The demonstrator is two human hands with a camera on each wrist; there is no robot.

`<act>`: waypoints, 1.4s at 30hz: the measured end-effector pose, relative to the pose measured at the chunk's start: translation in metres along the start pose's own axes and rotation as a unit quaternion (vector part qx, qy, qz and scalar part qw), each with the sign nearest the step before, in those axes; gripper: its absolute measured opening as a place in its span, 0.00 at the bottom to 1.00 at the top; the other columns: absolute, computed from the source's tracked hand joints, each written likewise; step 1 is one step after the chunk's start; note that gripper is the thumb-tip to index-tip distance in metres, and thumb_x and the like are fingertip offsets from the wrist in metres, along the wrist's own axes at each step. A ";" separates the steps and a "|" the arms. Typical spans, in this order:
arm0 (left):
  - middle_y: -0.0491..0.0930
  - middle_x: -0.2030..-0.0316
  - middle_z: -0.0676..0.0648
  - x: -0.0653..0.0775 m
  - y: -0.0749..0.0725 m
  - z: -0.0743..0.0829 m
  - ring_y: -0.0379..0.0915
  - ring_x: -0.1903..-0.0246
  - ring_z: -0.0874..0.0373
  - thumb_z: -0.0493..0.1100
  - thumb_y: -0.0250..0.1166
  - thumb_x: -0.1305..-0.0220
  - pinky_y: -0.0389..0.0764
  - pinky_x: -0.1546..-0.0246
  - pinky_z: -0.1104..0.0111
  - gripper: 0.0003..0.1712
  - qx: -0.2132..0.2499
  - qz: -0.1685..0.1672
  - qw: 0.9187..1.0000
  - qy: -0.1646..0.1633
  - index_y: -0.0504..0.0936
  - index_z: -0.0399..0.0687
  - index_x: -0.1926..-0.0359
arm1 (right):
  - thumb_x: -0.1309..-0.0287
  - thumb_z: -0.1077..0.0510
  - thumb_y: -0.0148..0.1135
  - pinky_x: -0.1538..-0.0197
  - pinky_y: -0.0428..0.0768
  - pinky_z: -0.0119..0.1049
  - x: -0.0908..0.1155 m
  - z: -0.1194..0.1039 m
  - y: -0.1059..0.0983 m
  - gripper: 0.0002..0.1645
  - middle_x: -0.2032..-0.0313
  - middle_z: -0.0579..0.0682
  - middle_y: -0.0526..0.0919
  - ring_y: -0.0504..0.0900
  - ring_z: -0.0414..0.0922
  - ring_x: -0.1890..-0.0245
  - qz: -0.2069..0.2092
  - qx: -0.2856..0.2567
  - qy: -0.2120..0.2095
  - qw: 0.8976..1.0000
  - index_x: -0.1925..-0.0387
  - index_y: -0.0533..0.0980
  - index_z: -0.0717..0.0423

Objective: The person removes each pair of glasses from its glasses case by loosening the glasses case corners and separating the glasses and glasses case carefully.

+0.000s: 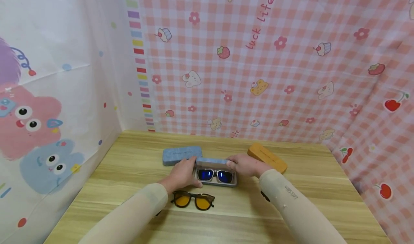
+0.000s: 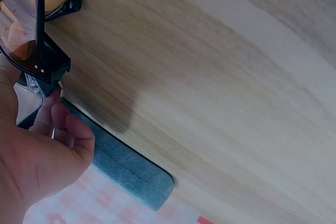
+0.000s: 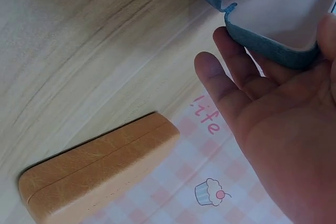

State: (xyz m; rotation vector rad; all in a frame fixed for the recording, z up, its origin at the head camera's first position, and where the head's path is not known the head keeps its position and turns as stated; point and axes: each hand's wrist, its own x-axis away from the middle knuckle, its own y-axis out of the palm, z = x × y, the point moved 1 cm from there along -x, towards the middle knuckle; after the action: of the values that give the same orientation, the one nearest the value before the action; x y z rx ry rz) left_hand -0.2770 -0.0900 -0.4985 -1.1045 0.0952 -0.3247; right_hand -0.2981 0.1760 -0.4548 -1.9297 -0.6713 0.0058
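Note:
An opened grey-blue glasses case (image 1: 211,161) lies on the wooden table, its lid raised at the back. Inside rest sunglasses (image 1: 224,176) with a clear frame and dark blue lenses. My left hand (image 1: 182,174) grips the case's left end, thumb toward the front. With my right hand (image 1: 245,165) I hold the lid's right end, thumb over its edge and fingers behind; the right wrist view shows the lid's pale lining (image 3: 294,19). In front of the case lie black-framed glasses with amber lenses (image 1: 203,202), close to my left wrist.
Just behind my left hand is a closed blue glasses case (image 1: 182,154). A closed orange glasses case (image 1: 268,157) lies slanted beyond my right hand. Patterned cloth (image 1: 239,104) hangs along the table's back edge and down both sides.

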 end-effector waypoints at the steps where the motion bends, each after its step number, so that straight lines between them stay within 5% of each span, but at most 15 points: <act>1: 0.84 0.41 0.38 0.000 0.000 0.000 0.79 0.38 0.39 0.58 0.88 0.53 0.81 0.34 0.47 0.61 0.001 0.001 1.000 0.000 0.69 0.38 0.25 | 0.15 0.46 0.47 0.21 0.68 0.60 0.000 0.000 0.000 0.30 0.29 0.59 0.79 0.72 0.60 0.24 0.002 0.000 0.000 1.000 0.25 0.72 0.58; 14: 0.81 0.35 0.36 0.003 0.003 -0.002 0.78 0.35 0.40 0.57 0.87 0.50 0.80 0.32 0.48 0.63 0.017 0.000 1.000 -0.003 0.64 0.37 0.21 | 0.17 0.42 0.50 0.23 0.72 0.59 0.002 0.011 0.005 0.29 0.32 0.53 0.82 0.77 0.54 0.28 0.031 -0.043 0.007 0.999 0.26 0.75 0.48; 42: 0.82 0.34 0.40 0.006 -0.002 -0.005 0.78 0.34 0.43 0.53 0.83 0.41 0.79 0.31 0.48 0.58 0.068 -0.005 0.998 0.012 0.62 0.41 0.19 | 0.18 0.41 0.54 0.30 0.79 0.54 0.008 0.012 0.017 0.24 0.41 0.44 0.87 0.83 0.42 0.42 0.096 -0.093 -0.007 0.991 0.33 0.81 0.44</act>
State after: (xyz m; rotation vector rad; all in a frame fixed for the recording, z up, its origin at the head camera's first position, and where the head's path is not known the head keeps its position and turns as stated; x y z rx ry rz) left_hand -0.2729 -0.0974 -0.4987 -0.9672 0.0880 -0.3487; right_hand -0.2870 0.1844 -0.4723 -2.1689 -0.5073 0.0794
